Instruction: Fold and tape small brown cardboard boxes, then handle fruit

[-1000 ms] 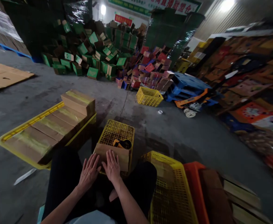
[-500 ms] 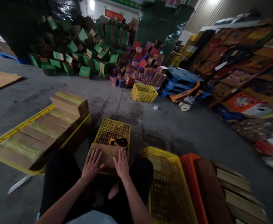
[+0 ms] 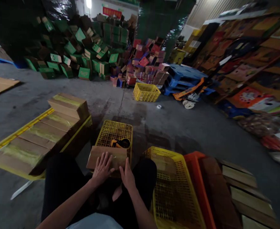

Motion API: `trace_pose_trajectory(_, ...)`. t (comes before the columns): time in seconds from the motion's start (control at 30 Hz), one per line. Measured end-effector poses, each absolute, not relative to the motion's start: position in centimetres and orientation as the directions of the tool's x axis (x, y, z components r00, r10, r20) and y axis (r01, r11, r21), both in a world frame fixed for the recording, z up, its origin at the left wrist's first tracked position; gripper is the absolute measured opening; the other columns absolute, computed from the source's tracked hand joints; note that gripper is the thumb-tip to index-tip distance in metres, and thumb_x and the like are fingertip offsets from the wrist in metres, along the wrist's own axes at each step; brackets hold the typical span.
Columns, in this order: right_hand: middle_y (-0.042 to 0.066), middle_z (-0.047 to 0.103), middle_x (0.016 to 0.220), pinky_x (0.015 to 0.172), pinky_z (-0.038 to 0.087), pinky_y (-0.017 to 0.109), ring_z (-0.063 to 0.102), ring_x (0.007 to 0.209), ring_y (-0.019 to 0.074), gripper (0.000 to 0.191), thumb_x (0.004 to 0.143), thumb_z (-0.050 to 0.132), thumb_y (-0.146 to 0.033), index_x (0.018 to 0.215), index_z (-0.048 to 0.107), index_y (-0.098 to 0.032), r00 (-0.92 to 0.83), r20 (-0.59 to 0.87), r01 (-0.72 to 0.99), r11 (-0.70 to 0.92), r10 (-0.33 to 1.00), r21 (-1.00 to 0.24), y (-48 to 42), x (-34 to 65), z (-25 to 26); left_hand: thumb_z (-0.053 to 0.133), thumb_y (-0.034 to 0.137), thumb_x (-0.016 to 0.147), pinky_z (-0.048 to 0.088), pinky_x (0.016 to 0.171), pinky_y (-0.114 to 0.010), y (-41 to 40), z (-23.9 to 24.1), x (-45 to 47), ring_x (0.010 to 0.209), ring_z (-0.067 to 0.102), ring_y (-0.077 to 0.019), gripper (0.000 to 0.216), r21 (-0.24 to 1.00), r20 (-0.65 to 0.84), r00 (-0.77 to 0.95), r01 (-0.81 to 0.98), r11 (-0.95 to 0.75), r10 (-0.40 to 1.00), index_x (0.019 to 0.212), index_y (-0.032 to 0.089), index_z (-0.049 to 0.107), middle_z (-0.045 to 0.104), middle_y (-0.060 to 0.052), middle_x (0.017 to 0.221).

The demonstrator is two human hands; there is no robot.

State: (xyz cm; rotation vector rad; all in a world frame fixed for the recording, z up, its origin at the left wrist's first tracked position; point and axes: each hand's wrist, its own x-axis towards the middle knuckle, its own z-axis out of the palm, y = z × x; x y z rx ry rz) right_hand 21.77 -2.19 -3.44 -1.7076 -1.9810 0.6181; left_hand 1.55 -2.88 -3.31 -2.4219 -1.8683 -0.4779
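Box point(image 3: 118, 154) sits on the near end of a yellow crate point(image 3: 116, 128), hiding that part. Left hand point(image 3: 103, 168) lies flat on it, fingers a bit spread. Right hand point(image 3: 127, 176) is at its right end, can't tell if it's gripping. Tape gun point(image 3: 121, 143) behind is kinda murky.

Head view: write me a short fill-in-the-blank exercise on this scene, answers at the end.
1. The ____ hand is spread on top of the cardboard box, with the right hand at its end.
2. The tape dispenser lies beyond that box on a crate coloured ____.
3. The stacked pallets beside the pallet jack are ____.

Missing words: left; yellow; blue.
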Motion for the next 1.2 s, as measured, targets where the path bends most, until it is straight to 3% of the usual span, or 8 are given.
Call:
trace_pose_trajectory(0.07,0.02,0.037,0.158,0.108,0.048,0.037,0.047,0.14,0.026,0.072,0.104,0.033,-0.047,0.159,0.015,-0.006,-0.125,0.019,0.791,0.111,0.992,-0.602,-2.4,21.8,-3.5,0.056,0.044,0.094,0.028,0.118,-0.056,-3.1,-3.1,3.6,0.152,0.023,-0.0344,0.072,0.144,0.243,0.341,0.913,-0.381,0.908,0.158,0.023,0.031,0.027,-0.014,0.165)
trace_pose_trajectory(0.2,0.023,0.052,0.146,0.099,0.055,0.038,0.06,0.128,0.029,0.071,0.104,0.034,-0.047,0.156,0.024,-0.002,-0.079,-0.011,0.829,0.06,0.997,-0.556,-3.5,21.9,-4.1,0.058,0.04,0.09,0.022,0.119,-0.058,-3.7,-3.3,5.6,0.152,0.021,-0.0364,0.077,0.14,0.237,0.336,0.917,-0.374,0.912,0.158,0.019,0.03,0.025,-0.018,0.165)
trace_pose_trajectory(0.47,0.016,0.039,0.158,0.111,0.046,0.04,0.042,0.144,0.0256,0.065,0.105,0.033,-0.048,0.158,0.026,-0.012,-0.072,0.155,0.802,0.15,0.985,-0.578,-4.6,21.4,-4.7,0.068,0.042,0.079,0.015,0.122,-0.055,-3.7,-2.9,5.0,0.155,0.011,-0.0361,0.1,0.158,0.129,0.361,0.912,-0.379,0.923,0.161,0.02,0.017,0.013,-0.016,0.168)
trace_pose_trajectory(0.67,0.021,0.054,0.146,0.11,0.047,0.044,0.053,0.136,0.0283,0.064,0.105,0.029,-0.051,0.149,0.045,-0.007,-0.017,0.207,0.794,0.139,0.978,-0.591,-1.7,21.2,-4.5,0.069,0.04,0.074,0.01,0.122,-0.056,-3.7,-2.9,5.1,0.155,0.007,-0.0367,0.104,0.148,0.071,0.365,0.917,-0.372,0.928,0.161,0.021,0.014,0.008,-0.016,0.168)
trace_pose_trajectory(0.97,0.021,0.058,0.142,0.11,0.046,0.042,0.057,0.132,0.0291,0.068,0.1,0.036,-0.054,0.149,0.045,-0.006,-0.071,0.04,0.778,0.081,0.997,-0.623,2.7,21.5,-3.0,0.066,0.032,0.073,0.013,0.122,-0.056,-3.5,-2.5,4.7,0.155,0.006,-0.0355,0.105,0.169,0.059,0.387,0.904,-0.392,0.92,0.162,0.018,0.013,0.007,-0.016,0.168)
trace_pose_trajectory(1.07,0.022,0.049,0.15,0.111,0.045,0.042,0.05,0.138,0.0287,0.07,0.102,0.033,-0.052,0.153,0.036,-0.005,-0.072,0.041,0.782,0.082,0.997,-0.618,2.1,20.8,-3.4,0.066,0.029,0.071,0.013,0.122,-0.056,-3.7,-2.8,4.9,0.155,0.005,-0.0352,0.103,0.153,0.076,0.387,0.906,-0.394,0.919,0.161,0.016,0.016,0.008,-0.016,0.168)
trace_pose_trajectory(1.2,0.019,0.023,0.165,0.116,0.039,0.048,0.027,0.151,0.0296,0.069,0.104,0.026,-0.053,0.158,0.025,-0.01,-0.028,0.132,0.814,0.099,0.991,-0.573,0.2,19.4,-4.3,0.054,0.019,0.079,0.012,0.122,-0.058,-3.9,-3.5,5.5,0.155,0.006,-0.0331,0.086,0.138,0.115,0.361,0.917,-0.375,0.925,0.159,0.015,0.023,0.009,-0.015,0.168)
